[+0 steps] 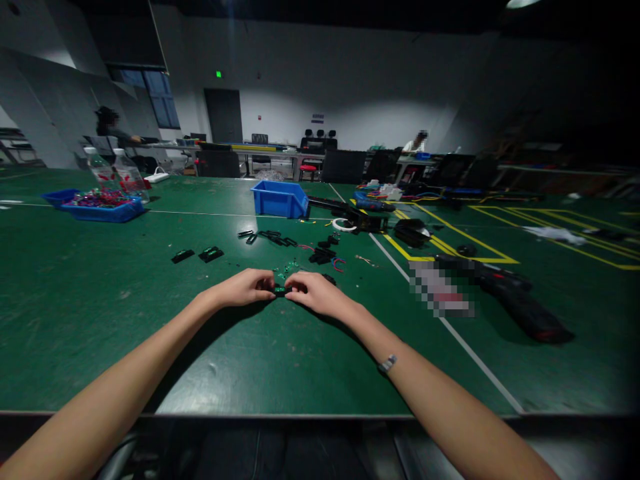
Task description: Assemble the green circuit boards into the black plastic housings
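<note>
Between my two hands is a small black casing with a green circuit board (281,291) in it, low over the green table (225,360). My left hand (253,287) pinches its left end with thumb and fingers. At the right end, my right hand (313,291) has its fingertips closed on the same piece. Just beyond my fingers lie scattered small green boards (287,268). Two similar black casings with green boards, one of them here (211,254), rest to the left. Black rectangular frames (273,237) lie farther back.
A blue bin (280,199) stands at the back, with a blue tray (107,212) of coloured parts and plastic bottles (131,177) to its left. Black parts and wires (324,255) lie right of my hands. A black power tool (515,297) lies at right. Other people sit far behind.
</note>
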A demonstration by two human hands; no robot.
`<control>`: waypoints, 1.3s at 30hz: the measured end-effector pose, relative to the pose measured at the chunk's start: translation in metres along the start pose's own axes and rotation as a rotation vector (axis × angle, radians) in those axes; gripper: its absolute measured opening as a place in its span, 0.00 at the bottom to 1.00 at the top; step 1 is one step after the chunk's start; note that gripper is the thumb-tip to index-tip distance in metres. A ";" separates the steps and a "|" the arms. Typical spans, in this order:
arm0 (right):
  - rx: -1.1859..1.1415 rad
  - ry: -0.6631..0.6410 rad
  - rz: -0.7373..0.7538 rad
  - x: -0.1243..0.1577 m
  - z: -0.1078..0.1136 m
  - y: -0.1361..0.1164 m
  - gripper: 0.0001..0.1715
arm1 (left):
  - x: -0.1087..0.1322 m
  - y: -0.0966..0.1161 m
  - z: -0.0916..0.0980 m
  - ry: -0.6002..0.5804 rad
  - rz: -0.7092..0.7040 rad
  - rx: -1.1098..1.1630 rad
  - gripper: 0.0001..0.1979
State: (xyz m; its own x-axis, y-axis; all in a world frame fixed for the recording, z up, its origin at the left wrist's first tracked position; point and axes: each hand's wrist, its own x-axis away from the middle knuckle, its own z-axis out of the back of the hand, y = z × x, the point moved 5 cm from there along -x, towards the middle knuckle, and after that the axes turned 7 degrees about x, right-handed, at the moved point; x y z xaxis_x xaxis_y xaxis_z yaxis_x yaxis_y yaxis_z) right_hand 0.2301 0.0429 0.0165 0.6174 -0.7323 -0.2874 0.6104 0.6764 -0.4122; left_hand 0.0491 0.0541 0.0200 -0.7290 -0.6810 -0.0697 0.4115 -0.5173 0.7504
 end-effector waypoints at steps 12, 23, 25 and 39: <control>-0.018 0.001 0.017 0.000 -0.001 -0.001 0.09 | 0.000 0.003 0.000 -0.005 -0.026 -0.023 0.12; -0.021 -0.010 0.010 -0.002 -0.001 0.000 0.09 | -0.001 0.001 -0.001 -0.008 -0.002 -0.055 0.13; -0.020 -0.011 0.007 -0.002 -0.001 0.001 0.09 | -0.001 0.001 -0.001 -0.007 -0.002 -0.057 0.13; -0.030 -0.020 -0.020 -0.002 -0.003 0.003 0.10 | -0.001 -0.001 -0.001 0.008 0.015 -0.048 0.12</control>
State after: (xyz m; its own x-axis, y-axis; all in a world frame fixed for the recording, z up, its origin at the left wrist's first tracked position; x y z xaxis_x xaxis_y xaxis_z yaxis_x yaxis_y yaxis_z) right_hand 0.2291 0.0457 0.0135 0.6148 -0.7440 -0.2616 0.6078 0.6584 -0.4439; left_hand 0.0501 0.0551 0.0182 -0.7184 -0.6927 -0.0642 0.4483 -0.5315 0.7188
